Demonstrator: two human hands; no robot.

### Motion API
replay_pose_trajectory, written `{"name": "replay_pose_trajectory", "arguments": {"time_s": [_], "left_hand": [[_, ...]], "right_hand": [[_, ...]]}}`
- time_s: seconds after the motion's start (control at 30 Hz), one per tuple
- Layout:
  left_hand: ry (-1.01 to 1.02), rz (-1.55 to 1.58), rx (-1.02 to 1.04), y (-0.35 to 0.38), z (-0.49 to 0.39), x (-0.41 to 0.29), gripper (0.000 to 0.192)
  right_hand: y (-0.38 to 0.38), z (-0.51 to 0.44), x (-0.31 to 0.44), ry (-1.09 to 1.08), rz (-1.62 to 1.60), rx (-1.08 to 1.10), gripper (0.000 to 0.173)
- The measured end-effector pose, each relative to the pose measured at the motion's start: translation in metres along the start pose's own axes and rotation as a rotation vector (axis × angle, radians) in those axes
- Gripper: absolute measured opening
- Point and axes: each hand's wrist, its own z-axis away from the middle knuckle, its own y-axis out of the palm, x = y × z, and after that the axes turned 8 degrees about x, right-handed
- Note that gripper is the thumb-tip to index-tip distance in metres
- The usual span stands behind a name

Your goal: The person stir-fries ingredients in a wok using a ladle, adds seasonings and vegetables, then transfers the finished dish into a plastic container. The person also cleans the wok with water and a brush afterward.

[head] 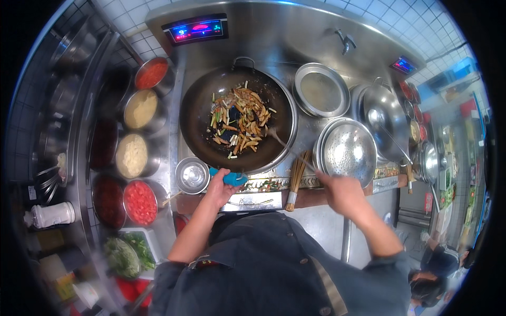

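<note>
A dark wok (pixel 197 130) sits on the stove in front of me. In it lies a stir-fry (pixel 247 118) of browned strips with pale and green scallion pieces and some dark pieces. My left hand (pixel 219 189) grips a blue pad (pixel 234 177) at the wok's near edge; whether it is a folded cloth or a handle cover, I cannot tell. The handle of a metal ladle (pixel 290 148) is held in my right hand (pixel 343 194), and its bowl rests inside the wok at the food's right side. Beneath that handle a bamboo wok brush (pixel 297 179) lies across the stove's front edge.
Left of the wok stand a small metal bowl (pixel 192 175) and pots of chopped red (pixel 140 202) and pale ingredients (pixel 133 155). To the right are a pan of liquid (pixel 321 93), a perforated strainer (pixel 350 152) and a second wok (pixel 385 118). People (pixel 438 264) are at lower right.
</note>
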Motion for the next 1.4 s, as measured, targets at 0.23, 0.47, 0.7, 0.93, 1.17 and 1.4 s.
{"name": "replay_pose_trajectory", "arguments": {"time_s": [0.23, 0.47, 0.7, 0.93, 1.17, 1.4], "left_hand": [[0.034, -0.051, -0.135, -0.015, -0.027, 0.004, 0.023], [0.056, -0.148, -0.126, -0.034, -0.036, -0.006, 0.020], [0.065, -0.166, -0.141, -0.025, -0.027, -0.010, 0.014], [0.018, -0.246, -0.108, -0.034, -0.028, -0.015, 0.013], [0.021, -0.199, -0.060, -0.033, -0.027, -0.014, 0.018], [-0.007, -0.277, -0.018, -0.039, -0.029, -0.018, 0.025]], "right_hand": [[0.072, -0.093, -0.017, -0.156, -0.208, -0.278, 0.059], [0.058, -0.113, 0.009, -0.112, -0.654, -0.547, 0.051], [0.048, -0.151, 0.024, -0.013, -1.283, 0.035, 0.049], [0.038, -0.097, 0.116, -0.157, -0.236, -0.211, 0.059], [0.058, -0.038, 0.116, -0.056, 0.061, 0.050, 0.066], [0.053, -0.019, 0.145, 0.155, -0.026, -0.098, 0.065]]}}
